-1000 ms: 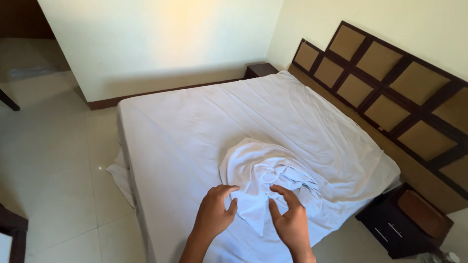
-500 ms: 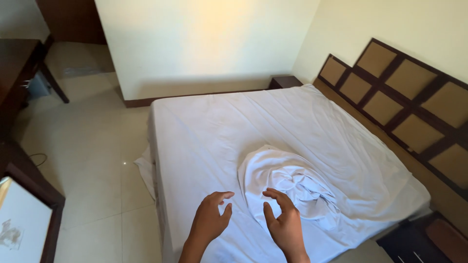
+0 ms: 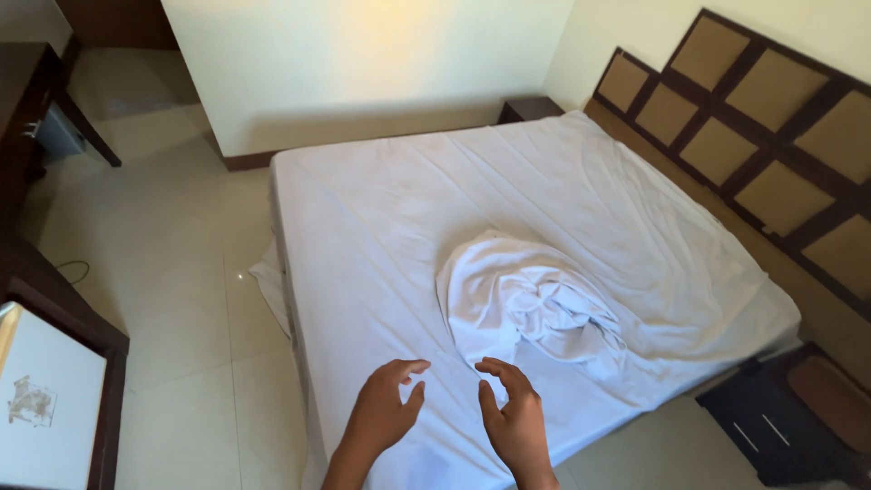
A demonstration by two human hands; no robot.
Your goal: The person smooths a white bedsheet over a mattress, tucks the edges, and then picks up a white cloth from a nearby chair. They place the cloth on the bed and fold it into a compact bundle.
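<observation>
While our left hand and right hand hovered at the bottom centre with fingers apart and curled, holding nothing, the bundled white sheet lay mid-frame on the bed.

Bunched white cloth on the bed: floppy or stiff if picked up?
Likely floppy: the bunched white cloth lies in soft crumpled folds. Probably light, barely denting the bed sheet. Pushed, it should slide and bunch rather than roll.

Room bright, soft daylight. Warm glow on far wall. Floor shiny, small glare spot. Soft shadows in crumpled sheet. Picture sharp, edges bend slightly.
</observation>
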